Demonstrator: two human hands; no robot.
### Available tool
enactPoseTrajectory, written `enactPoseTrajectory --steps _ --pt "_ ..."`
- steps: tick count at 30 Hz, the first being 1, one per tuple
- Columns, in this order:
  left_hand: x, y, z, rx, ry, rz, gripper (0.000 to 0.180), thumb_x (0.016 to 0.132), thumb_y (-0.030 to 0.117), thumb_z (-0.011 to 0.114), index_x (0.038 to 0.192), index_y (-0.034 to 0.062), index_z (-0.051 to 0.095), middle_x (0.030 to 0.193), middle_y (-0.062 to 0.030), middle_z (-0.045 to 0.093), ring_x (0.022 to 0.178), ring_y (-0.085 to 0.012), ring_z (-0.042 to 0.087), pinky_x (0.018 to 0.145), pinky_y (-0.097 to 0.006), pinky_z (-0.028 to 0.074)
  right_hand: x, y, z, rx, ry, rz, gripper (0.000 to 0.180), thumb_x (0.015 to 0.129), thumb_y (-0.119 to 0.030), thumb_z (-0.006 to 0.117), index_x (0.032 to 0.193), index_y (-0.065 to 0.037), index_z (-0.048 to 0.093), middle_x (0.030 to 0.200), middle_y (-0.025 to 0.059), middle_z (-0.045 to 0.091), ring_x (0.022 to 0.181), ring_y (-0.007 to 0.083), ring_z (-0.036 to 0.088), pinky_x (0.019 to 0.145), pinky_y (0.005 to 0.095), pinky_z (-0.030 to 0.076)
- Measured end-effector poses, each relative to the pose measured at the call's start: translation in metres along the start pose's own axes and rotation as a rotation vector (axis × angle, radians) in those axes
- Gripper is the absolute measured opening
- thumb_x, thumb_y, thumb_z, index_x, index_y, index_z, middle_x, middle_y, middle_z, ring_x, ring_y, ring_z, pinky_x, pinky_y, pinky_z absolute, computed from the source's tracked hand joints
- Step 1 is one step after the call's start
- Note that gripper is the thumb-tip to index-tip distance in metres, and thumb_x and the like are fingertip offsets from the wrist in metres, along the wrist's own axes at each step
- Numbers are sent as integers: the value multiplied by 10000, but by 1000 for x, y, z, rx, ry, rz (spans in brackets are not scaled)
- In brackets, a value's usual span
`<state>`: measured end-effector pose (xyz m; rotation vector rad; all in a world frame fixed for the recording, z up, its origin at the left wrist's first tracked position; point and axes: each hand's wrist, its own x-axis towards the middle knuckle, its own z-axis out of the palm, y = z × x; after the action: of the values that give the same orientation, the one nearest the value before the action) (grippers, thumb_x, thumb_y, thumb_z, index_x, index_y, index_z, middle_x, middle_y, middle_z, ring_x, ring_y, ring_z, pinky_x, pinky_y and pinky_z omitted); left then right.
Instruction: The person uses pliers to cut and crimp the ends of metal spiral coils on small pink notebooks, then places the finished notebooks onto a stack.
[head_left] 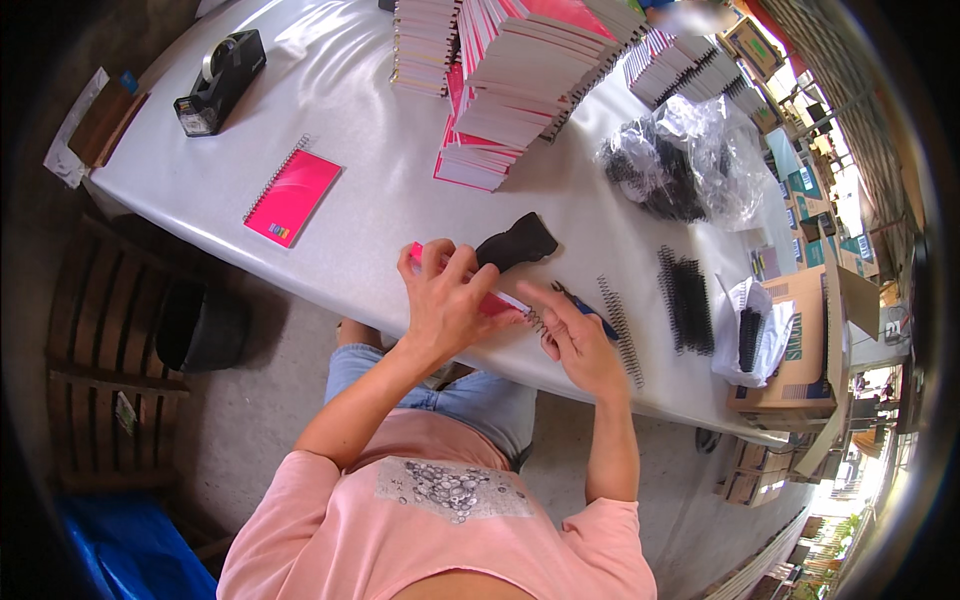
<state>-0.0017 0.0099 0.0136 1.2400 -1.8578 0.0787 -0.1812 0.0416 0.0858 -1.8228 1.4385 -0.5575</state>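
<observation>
Pink notebook [492,301] flat at the near edge of the white surface [370,150], mostly covered by the left hand [445,300], long axis running from about ten o'clock to four o'clock, one pink corner showing past the fingers at the ten o'clock end. Black wire spiral [537,321] at the notebook's four o'clock end, just where the punched edge meets the right hand [578,340]. Left grip closed down on the notebook, fingers spread over the cover, pressing it flat. Right grip pinched, thumb and forefinger at the spiral's end, with a blue-handled tool [592,313] tucked just behind the fingers; whether held or only lying there, hard to tell. Right hand nearer the spiral, left hand nearer the cover; spiral lies at three to four o'clock from the left grip. A black cloth-like piece [516,243] touching the notebook at twelve o'clock. Loose spirals [622,325] at three o'clock of the right hand, a denser row [687,298] beyond. Finished pink notebook [292,197] well apart at ten o'clock, tape dispenser [220,82] farther still. Stacks of notebooks [520,80] at twelve o'clock, a clear bag of spirals [685,160] at one o'clock, a cardboard box [800,345] at three o'clock.
</observation>
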Motion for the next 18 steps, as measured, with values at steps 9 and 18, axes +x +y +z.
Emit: enactPoseTrajectory --steps 9,18 --pt "-1 -7 0 -38 -24 63 422 603 492 753 819 167 593 863 -17 483 959 -252 463 859 -496 300 -3 17 -5 -39 238 -307 300 851 -28 602 1149 -48 583 859 83 591 649 130 561 605 255 457" --pt "4 -33 -26 -174 -126 100 379 641 473 734 771 149 589 866 -29 482 962 -263 465 886 -490 314 48 6 -16 -176 -99 -96 387 821 -24 555 1198 -109 565 1129 118 586 998 222 582 835 322 459"
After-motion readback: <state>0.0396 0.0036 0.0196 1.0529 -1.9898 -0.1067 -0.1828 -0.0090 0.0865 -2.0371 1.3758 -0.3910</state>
